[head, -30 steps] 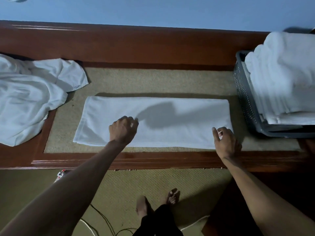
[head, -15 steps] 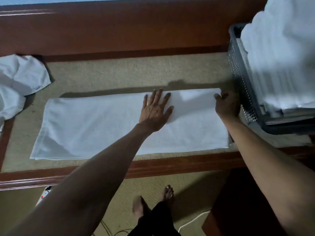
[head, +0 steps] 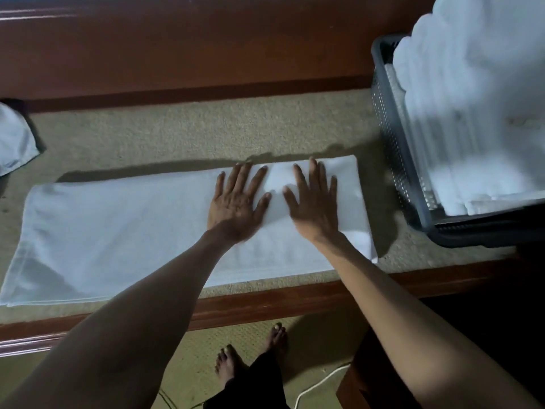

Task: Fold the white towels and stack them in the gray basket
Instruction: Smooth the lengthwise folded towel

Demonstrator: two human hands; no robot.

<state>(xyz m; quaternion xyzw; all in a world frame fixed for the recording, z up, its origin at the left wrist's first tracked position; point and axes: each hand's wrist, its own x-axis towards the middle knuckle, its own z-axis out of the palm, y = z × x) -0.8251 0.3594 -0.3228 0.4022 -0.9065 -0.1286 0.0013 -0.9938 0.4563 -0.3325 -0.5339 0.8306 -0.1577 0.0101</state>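
Item under work: white towel (head: 118,231), folded to a long strip, lying flat along the front of the desk (head: 295,299) on its woven mat (head: 177,134). Its right end sits just beside the gray basket (head: 392,149); contact not evident.

Left hand (head: 236,202) & right hand (head: 315,208): both palm-down on the strip's right portion, side by side, fingers straight and spread, thumbs near each other. Nothing pinched.

Assessment: hands press to flatten the layers & keep edges aligned, prob. prep for the next cross-fold. Fold not yet complete.

Basket stands at the desk's right w/ a tall stack of folded towels (head: 472,113) rising above its rim. It is prob. placed close so the transfer is short. Stack height = tipping risk when adding.

Crumpled towel (head: 14,140) at far left edge, apparently awaiting its turn.

Below the desk: bare feet (head: 277,338) & a white cable (head: 318,382) on the floor.
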